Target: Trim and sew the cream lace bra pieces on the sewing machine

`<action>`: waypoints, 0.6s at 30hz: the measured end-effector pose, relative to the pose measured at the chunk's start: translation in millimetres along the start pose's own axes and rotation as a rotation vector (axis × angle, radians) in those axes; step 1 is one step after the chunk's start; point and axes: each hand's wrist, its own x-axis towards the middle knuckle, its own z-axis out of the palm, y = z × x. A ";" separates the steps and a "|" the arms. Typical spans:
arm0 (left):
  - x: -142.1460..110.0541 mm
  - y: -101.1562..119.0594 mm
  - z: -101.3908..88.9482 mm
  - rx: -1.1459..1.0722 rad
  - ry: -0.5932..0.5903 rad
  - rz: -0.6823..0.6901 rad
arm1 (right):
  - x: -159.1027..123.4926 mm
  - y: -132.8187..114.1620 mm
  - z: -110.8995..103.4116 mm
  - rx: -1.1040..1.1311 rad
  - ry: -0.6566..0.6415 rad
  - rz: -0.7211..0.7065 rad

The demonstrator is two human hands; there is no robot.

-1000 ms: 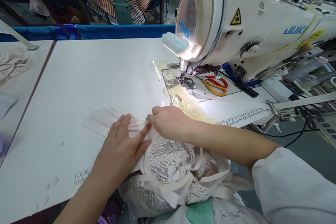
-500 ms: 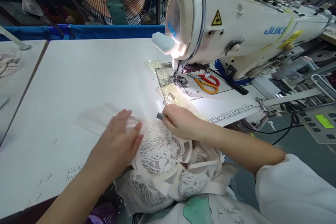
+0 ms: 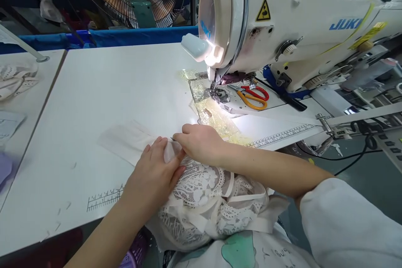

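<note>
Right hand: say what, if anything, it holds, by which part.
The right hand holds a small tool; only its tip shows, the gripped part hidden.

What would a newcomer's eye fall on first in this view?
Probably the large white sewing machine with blue JUKI lettering, its lamp lit, at upper right, with red- and orange-handled scissors lying under its arm. Next, the white lace garment at the near edge of the white tabletop, where the left hand lies on sheer pale cloth and the right hand pinches a small dark-tipped tool, mostly hidden.
</note>
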 end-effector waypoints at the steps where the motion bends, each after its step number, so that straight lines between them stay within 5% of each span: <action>1: 0.5 0.2 -0.8 -0.011 -0.020 -0.012 | 1.0 -0.3 -0.5 -0.008 -0.013 -0.011; 11: 0.2 1.4 -2.2 0.029 0.024 0.031 | -13.0 3.7 -37.0 -0.081 -0.287 -0.032; 18: 0.9 1.9 -1.3 0.044 0.036 0.044 | -11.4 3.3 -32.7 -0.062 -0.174 0.012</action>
